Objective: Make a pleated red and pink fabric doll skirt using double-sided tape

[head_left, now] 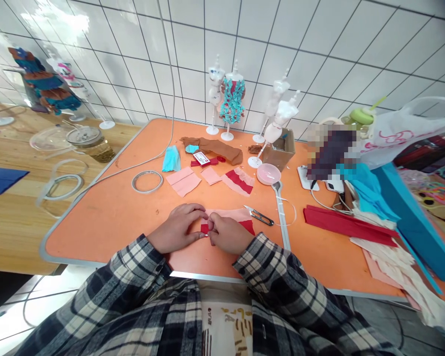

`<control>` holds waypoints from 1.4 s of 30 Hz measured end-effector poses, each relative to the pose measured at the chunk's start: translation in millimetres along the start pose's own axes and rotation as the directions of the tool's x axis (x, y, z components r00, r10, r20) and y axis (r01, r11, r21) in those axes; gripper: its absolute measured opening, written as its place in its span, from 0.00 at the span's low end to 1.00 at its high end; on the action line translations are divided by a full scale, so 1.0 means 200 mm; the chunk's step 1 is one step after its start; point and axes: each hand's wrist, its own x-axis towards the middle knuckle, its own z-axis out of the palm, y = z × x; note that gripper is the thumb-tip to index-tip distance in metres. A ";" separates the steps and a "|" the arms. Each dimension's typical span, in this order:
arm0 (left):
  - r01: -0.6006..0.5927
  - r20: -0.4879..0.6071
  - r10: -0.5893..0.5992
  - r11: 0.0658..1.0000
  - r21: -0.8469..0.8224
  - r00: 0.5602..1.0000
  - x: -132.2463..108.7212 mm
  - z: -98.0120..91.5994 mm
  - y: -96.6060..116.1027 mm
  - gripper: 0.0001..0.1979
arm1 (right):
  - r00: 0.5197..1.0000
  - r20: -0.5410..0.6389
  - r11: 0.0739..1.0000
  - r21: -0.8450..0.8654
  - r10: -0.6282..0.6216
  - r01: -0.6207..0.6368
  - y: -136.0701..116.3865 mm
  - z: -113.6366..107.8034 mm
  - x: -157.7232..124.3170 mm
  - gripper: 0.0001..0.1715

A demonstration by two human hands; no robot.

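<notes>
My left hand (178, 227) and my right hand (228, 233) meet at the near edge of the orange table (107, 217). Both pinch a small red piece of crepe paper (249, 226) that lies on a pink piece (230, 213). The fingers of both hands are curled and pressed together over the red piece. Small black thread snips (259, 215) lie just right of my right hand.
Farther back lie pink and red paper pieces (183, 180), a tape ring (147, 181), a brown cloth (215, 147), a pink dish (268, 173) and small white mannequins (230, 99). Red and cream paper sheets (348, 225) and a blue box (411, 217) fill the right side.
</notes>
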 end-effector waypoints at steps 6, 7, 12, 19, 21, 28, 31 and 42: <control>0.001 0.004 -0.001 1.000 -0.003 1.000 0.00 0.00 -0.01 0.18 | 0.998 0.020 0.999 0.005 0.052 -0.052 0.04 -0.07 -0.06 0.05; 0.002 0.003 -0.002 1.000 -0.005 1.000 0.00 0.00 -0.01 0.18 | 0.997 0.023 0.997 0.005 0.072 -0.072 0.05 -0.08 -0.08 0.05; 0.016 0.018 -0.016 1.000 -0.010 1.000 -0.01 -0.01 -0.01 0.18 | 0.991 0.043 0.992 -0.007 0.129 -0.129 0.11 -0.13 -0.12 0.05; 0.024 0.024 -0.023 1.000 -0.014 0.999 0.00 -0.01 -0.01 0.18 | 0.991 -0.077 0.981 -0.149 0.111 -0.121 0.12 -0.13 -0.11 0.04; 0.019 0.021 -0.019 1.000 -0.011 1.000 0.00 -0.01 -0.01 0.18 | 0.990 -0.094 0.980 -0.159 0.110 -0.123 0.13 -0.13 -0.11 0.05; 0.013 0.019 -0.013 1.000 -0.001 1.000 0.00 0.00 -0.01 0.18 | 0.987 -0.128 0.976 -0.184 0.094 -0.117 0.14 -0.11 -0.11 0.04; 0.008 0.021 -0.008 1.000 0.006 1.000 0.00 0.00 -0.01 0.18 | 0.988 -0.122 0.973 -0.198 0.096 -0.119 0.14 -0.11 -0.11 0.05; -0.060 -0.070 0.067 0.993 0.101 0.995 -0.04 0.01 0.06 0.20 | 0.988 -0.135 0.963 -0.247 0.081 -0.113 0.15 -0.09 -0.11 0.05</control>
